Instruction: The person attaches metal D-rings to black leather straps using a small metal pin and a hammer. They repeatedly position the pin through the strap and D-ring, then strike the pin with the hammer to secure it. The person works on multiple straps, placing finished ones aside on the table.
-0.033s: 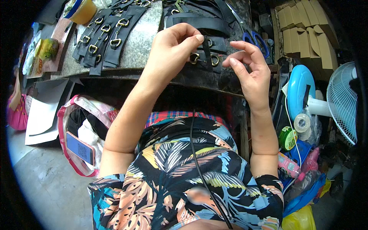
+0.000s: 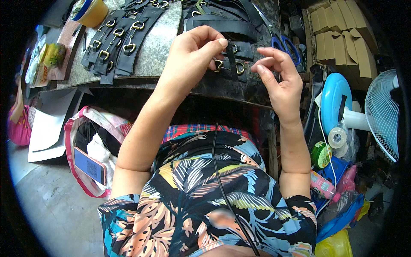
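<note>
Over the bench edge, my left hand (image 2: pixel 195 51) pinches a narrow black strap (image 2: pixel 232 60) between thumb and fingers, and the strap hangs down from the fingertips. To its right, my right hand (image 2: pixel 280 73) is raised with curled fingers apart from the thumb and nothing visible between them. Gold-coloured metal rings (image 2: pixel 240 68) on a black strap piece lie just below and behind the hanging strap. Several black straps with gold-coloured hardware (image 2: pixel 129 48) lie side by side to the left. A wide black band (image 2: pixel 222 28) curves behind my left hand.
Blue-handled scissors (image 2: pixel 282 45) lie beyond my right hand. Cardboard boxes (image 2: pixel 338 21) stand at the far right, above a white and blue fan (image 2: pixel 338 100). A container of yellowish stuff (image 2: pixel 92 13) stands at the far left. Below the bench, a phone (image 2: pixel 90 165) rests on an open bag (image 2: pixel 70 141).
My right hand has shifted very slightly to the right. My left hand keeps its pinch on the strap.
</note>
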Available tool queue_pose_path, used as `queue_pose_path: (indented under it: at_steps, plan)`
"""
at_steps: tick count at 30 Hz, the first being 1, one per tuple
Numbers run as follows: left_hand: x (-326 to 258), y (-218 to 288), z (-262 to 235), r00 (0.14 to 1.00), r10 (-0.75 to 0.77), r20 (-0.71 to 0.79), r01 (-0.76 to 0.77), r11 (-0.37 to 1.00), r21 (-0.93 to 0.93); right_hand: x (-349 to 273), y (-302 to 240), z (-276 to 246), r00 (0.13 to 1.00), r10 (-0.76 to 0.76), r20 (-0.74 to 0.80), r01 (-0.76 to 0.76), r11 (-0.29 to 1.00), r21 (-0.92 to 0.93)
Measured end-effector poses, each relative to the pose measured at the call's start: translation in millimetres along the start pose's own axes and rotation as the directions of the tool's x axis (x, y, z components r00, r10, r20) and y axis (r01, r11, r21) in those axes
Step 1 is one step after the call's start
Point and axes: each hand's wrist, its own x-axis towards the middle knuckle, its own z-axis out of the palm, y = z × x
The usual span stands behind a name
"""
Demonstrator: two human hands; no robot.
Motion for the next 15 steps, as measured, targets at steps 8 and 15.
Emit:
queue_pose_path:
  at_steps: [8,15]
  plan:
    - [-1,5,-2,0.988,-0.118,0.099,0.141,0.954,-0.263,13,0,9,0.776,-0.619,0.124,0.565,0.593,-0.574]
    - [2,4,-2,0.989,-0.094,0.112,0.114,0.975,-0.191,16,2,18,0.702,-0.690,0.179,0.627,0.479,-0.615]
